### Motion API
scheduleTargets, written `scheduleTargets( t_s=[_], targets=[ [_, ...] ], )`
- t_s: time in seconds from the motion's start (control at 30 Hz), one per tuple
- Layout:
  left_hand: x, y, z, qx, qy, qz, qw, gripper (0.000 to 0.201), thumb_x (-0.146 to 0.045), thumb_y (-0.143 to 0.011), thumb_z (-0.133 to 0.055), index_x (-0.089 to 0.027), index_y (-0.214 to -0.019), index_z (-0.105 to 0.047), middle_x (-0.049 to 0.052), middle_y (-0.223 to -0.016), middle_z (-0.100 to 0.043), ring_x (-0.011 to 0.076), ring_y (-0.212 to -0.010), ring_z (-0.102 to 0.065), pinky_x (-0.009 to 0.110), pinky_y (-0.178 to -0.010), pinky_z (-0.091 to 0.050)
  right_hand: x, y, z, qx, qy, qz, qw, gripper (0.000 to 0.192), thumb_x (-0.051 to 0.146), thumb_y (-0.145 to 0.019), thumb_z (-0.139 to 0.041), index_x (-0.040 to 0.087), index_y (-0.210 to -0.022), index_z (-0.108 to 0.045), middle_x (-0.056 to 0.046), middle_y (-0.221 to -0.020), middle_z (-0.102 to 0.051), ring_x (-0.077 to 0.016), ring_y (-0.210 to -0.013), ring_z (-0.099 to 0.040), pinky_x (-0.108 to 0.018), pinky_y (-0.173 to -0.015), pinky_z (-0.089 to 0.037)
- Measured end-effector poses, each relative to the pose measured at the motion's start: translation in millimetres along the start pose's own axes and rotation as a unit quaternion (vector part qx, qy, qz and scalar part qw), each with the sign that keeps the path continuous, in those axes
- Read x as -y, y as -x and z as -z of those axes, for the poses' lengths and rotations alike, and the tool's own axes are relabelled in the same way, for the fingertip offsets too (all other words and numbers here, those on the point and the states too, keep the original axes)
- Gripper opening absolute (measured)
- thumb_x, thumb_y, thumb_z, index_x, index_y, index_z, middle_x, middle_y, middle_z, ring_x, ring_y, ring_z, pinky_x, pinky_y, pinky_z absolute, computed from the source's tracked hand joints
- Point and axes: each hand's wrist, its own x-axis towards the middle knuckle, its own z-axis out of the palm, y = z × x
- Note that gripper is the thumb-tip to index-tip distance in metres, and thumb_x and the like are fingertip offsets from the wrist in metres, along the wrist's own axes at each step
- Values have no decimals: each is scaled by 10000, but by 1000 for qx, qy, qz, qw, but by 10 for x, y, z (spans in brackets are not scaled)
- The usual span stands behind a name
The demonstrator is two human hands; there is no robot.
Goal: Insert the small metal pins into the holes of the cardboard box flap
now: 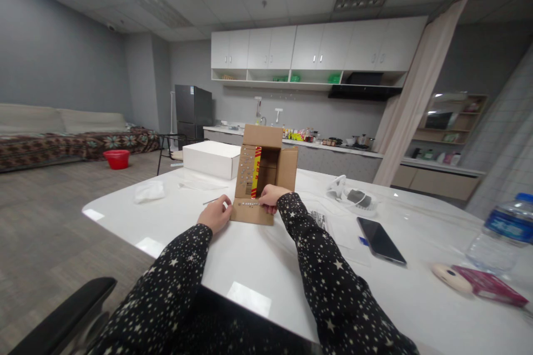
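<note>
An open brown cardboard box stands on the white table, its flaps spread and a red and yellow strip along one flap. My left hand rests against the left edge of the box's near flap. My right hand presses down on that near flap, fingers curled over a row of small shiny pieces lying on it. Both arms wear dark sleeves with white stars.
A white closed box sits behind the cardboard one. A black phone, a white bundle of cable, a water bottle and a pink pack lie to the right. A crumpled plastic bag lies left. A chair arm is at lower left.
</note>
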Motion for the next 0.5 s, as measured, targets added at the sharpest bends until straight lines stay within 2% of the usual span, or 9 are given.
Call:
scheduleTargets(
  t_s=[0.33, 0.5],
  targets=[
    [2, 1, -7, 2, 7, 4, 1000, 174, -358, -783, -417, -230, -837, -521, -34, -583, -610, 133, -561, -555, 248, -585, -370, -14, -45, -26, 0, -5, 5, 1000, 260, 356, -729, -602, 120, -619, -595, -46, -552, -639, -86, -426, -563, -172, -469, -476],
    [-6, 3, -6, 4, 6, 4, 1000, 173, -351, -788, -409, -229, -841, -518, -33, -582, -611, 135, -573, -562, 249, -589, -371, 55, 10, -49, -26, 6, 30, 999, 326, 435, -730, -600, 132, -610, -586, -48, -575, -642, -87, -431, -552, -177, -456, -462]
  ],
)
